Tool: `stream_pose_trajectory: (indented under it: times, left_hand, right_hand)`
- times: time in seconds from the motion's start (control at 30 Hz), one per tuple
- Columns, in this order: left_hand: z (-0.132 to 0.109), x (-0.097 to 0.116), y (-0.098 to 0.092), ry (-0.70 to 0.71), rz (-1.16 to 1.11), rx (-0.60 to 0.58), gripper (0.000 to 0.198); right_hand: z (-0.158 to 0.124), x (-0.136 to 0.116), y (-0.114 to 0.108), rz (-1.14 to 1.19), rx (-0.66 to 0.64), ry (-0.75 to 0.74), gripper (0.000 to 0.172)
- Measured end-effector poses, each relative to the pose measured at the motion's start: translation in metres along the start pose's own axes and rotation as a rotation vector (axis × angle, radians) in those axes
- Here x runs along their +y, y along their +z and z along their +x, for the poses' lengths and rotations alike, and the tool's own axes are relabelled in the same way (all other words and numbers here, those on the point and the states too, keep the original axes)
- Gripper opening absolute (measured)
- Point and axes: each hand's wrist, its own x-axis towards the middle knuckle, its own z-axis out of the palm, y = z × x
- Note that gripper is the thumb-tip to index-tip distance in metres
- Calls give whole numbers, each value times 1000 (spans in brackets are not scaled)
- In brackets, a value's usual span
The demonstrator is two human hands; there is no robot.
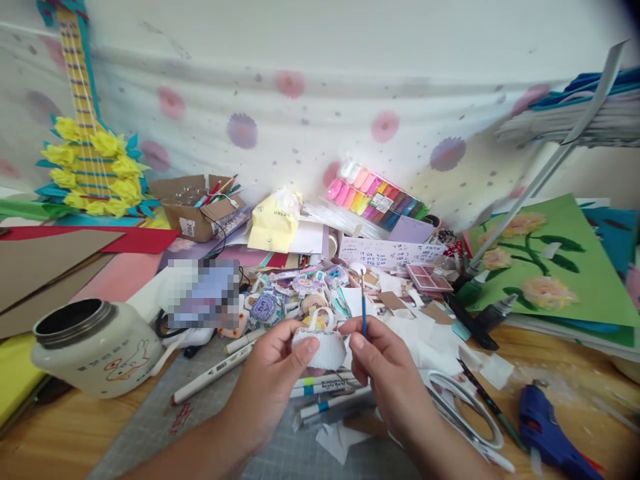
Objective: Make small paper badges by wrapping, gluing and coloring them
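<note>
Between thumb and fingers, my left hand (280, 370) grips a small white handmade piece (327, 350) that looks like a tiny basket with a looped handle. My right hand (383, 363) pinches a thin blue stick (364, 307) held upright, with a whitish upper end. The tip's exact kind is too small to make out. Right-hand fingers sit close beside the white piece; whether they touch it I cannot tell. Below both hands lie several white markers (330, 403) on a grey cutting mat (185, 420).
A wide-mouthed jar (100, 353) stands at left. White-handled scissors (465, 413) and a blue glue gun (550, 427) lie at right. Paper scraps and small crafts (270, 307) crowd the middle. Behind are a cardboard box (193, 220), a colourful clay set (380, 197) and a green flower picture (555, 267).
</note>
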Motion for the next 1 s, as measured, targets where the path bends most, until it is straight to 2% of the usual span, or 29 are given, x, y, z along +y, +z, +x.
stream_pose_trajectory:
  times: [0.17,0.3,0.4,0.57,0.73,0.87,1.0]
  left_hand:
    - [-2,8,1,13,71,-39,17]
    - [2,17,-1,65,113,8,15]
    - [4,20,-2,69,158,48,7]
    - [4,18,-3,53,195,93,12]
    - [2,17,-6,54,105,-11,2]
    - [2,19,-7,52,126,-141,12]
    - [3,19,-6,40,147,-136,13]
  right_hand:
    - [0,-5,10,-123,9,71,32]
    - [-1,-11,10,-284,-15,84,27]
    - [-1,-10,9,-371,-53,103,24]
    - [0,-6,7,-338,-73,136,22]
    - [-2,-10,8,-256,-95,148,25]
    - [-2,-11,8,-215,-134,160,24]
    - [-2,-10,7,-234,-164,162,21]
